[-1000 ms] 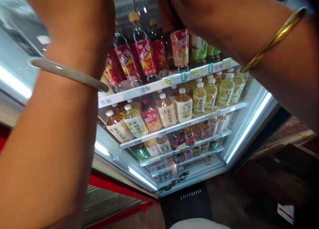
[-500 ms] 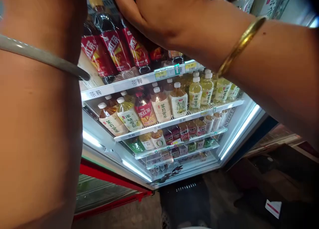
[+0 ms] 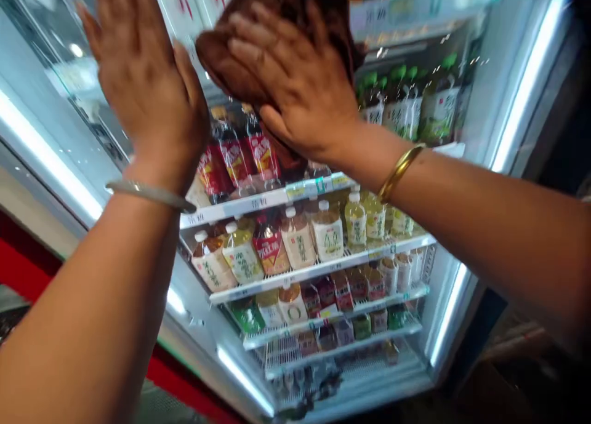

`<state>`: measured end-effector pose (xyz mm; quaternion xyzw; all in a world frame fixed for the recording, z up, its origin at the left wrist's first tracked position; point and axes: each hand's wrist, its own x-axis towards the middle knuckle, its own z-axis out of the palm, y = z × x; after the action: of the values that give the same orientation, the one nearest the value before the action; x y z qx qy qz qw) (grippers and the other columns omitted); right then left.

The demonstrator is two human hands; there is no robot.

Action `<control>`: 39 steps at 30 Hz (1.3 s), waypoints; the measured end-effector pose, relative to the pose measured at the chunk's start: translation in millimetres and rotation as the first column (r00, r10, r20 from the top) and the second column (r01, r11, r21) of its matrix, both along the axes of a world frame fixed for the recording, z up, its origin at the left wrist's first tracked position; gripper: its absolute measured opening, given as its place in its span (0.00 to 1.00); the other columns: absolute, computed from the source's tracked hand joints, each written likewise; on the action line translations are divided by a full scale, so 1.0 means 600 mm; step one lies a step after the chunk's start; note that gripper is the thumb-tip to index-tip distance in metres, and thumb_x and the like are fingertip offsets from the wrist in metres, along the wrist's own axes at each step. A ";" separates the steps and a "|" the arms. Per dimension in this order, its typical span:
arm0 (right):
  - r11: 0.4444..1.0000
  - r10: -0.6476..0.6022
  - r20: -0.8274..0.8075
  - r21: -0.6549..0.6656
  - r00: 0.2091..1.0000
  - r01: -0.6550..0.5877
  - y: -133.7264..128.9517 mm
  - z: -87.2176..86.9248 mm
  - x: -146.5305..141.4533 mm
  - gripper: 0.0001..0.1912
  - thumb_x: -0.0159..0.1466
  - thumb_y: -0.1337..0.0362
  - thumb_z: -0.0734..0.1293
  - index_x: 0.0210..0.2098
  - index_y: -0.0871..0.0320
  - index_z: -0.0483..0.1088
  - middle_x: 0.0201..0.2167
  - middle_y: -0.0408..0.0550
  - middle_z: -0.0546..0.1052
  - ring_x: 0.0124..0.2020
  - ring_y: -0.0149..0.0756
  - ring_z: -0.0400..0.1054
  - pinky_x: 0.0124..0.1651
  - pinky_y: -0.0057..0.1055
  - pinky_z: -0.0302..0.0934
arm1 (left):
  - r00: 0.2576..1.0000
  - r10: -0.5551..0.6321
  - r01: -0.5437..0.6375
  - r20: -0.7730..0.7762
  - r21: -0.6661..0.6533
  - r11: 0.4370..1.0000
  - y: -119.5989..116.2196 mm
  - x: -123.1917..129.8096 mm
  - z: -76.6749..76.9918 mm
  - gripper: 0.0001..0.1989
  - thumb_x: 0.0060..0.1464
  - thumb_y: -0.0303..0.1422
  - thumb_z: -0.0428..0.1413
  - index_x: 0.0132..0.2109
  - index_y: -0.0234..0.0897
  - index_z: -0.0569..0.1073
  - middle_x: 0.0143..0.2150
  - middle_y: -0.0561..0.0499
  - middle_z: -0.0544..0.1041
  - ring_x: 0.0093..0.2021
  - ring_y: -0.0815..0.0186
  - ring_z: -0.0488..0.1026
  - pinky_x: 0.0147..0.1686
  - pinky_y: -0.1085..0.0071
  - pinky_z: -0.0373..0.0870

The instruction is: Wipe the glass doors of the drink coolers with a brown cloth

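My left hand point(image 3: 143, 73), with a grey bangle at its wrist, is raised flat at the upper left, fingers stretched up and nothing in it. Over at the upper centre, my right hand point(image 3: 300, 85) lies spread with its palm on a dark brown cloth point(image 3: 231, 61). The cloth is bunched under and above its fingers. Both hands are in front of a lit drinks cooler with a glass front. Behind and below them are red-labelled bottles point(image 3: 231, 159) on a white shelf point(image 3: 258, 202). A gold bangle circles my right wrist.
Lower shelves hold pale-labelled bottles point(image 3: 330, 233) and smaller drinks. Green-capped bottles point(image 3: 441, 104) stand at the upper right. Bright light strips point(image 3: 530, 73) line the cooler's sides. A red frame edge point(image 3: 184, 387) runs along the lower left.
The view has tilted up, showing higher shelves. Both hands now appear whole, farther from the camera, and the brown cloth under my right hand has come into clear view.
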<state>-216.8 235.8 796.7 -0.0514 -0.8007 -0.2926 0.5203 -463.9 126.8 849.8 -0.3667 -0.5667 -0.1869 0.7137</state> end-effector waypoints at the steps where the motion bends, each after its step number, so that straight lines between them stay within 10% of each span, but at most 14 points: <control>1: 1.000 0.008 -0.021 -0.016 1.000 -0.009 0.003 0.011 0.000 0.33 0.69 0.53 0.56 0.73 0.48 0.55 0.76 0.37 0.54 0.78 0.45 0.44 0.78 0.49 0.29 | 0.995 -0.021 0.026 0.098 -0.052 0.998 0.000 0.015 -0.002 0.32 0.70 0.38 0.34 0.76 0.42 0.37 0.78 0.74 0.29 0.74 0.83 0.21 0.71 0.77 0.19; 7: 0.976 -0.059 -0.340 -0.215 0.939 -0.017 0.020 -0.002 0.003 0.33 0.70 0.60 0.57 0.74 0.55 0.55 0.76 0.46 0.55 0.79 0.42 0.43 0.81 0.57 0.26 | 0.900 -0.353 0.386 0.254 -0.093 0.918 -0.022 0.076 -0.027 0.33 0.69 0.42 0.38 0.77 0.44 0.46 0.78 0.74 0.33 0.80 0.64 0.34 0.80 0.63 0.26; 11: 1.000 0.016 -0.163 -0.018 0.987 -0.019 -0.001 -0.013 -0.029 0.32 0.71 0.58 0.59 0.73 0.54 0.57 0.76 0.46 0.56 0.78 0.40 0.44 0.81 0.54 0.29 | 0.854 -0.471 0.499 0.220 -0.090 0.862 -0.038 0.096 -0.038 0.32 0.70 0.41 0.40 0.77 0.40 0.52 0.80 0.54 0.46 0.80 0.57 0.41 0.80 0.49 0.35; 17: 0.998 0.006 -0.221 -0.057 0.975 -0.019 0.017 0.059 -0.005 0.30 0.71 0.59 0.59 0.71 0.52 0.59 0.75 0.44 0.60 0.77 0.38 0.49 0.80 0.53 0.32 | 0.857 -0.472 0.494 0.209 -0.070 0.867 -0.036 0.095 -0.035 0.31 0.70 0.37 0.43 0.76 0.37 0.55 0.78 0.44 0.53 0.79 0.55 0.45 0.78 0.47 0.38; 24: 0.996 -0.006 -0.276 -0.085 0.961 -0.018 0.001 0.008 -0.023 0.31 0.70 0.59 0.61 0.71 0.54 0.59 0.75 0.47 0.59 0.77 0.43 0.48 0.79 0.58 0.33 | 0.864 -0.469 0.485 0.181 -0.055 0.873 -0.036 0.096 -0.038 0.30 0.70 0.35 0.43 0.76 0.38 0.55 0.78 0.43 0.54 0.79 0.56 0.47 0.78 0.47 0.41; 39: 0.999 0.042 -0.153 0.004 0.987 -0.042 -0.035 0.055 -0.074 0.29 0.71 0.58 0.60 0.70 0.51 0.60 0.75 0.43 0.60 0.76 0.41 0.49 0.80 0.55 0.34 | 0.901 -0.387 0.408 0.199 -0.080 0.909 -0.038 0.104 -0.038 0.30 0.68 0.31 0.44 0.75 0.32 0.56 0.78 0.41 0.53 0.79 0.53 0.47 0.77 0.49 0.42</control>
<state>-261.1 215.0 830.0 -0.0565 -0.7592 -0.2771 0.5862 -401.7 103.9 827.0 -0.4986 -0.5516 -0.3263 0.5836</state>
